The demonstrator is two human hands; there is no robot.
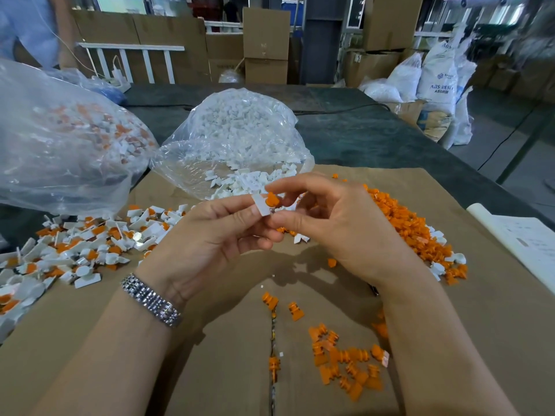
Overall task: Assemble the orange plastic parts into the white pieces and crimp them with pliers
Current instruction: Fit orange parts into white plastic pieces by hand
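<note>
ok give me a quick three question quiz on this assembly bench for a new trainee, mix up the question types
1. True or false: the left hand pinches a white piece while the right hand holds an orange part against it.
2. Where is the big loose pile of orange parts? A) inside a clear bag B) on the brown cardboard to the person's right C) in a box
3. What does the open clear bag straight ahead hold?

Key
1. True
2. B
3. White pieces, some spilling from its mouth onto the cardboard.
</note>
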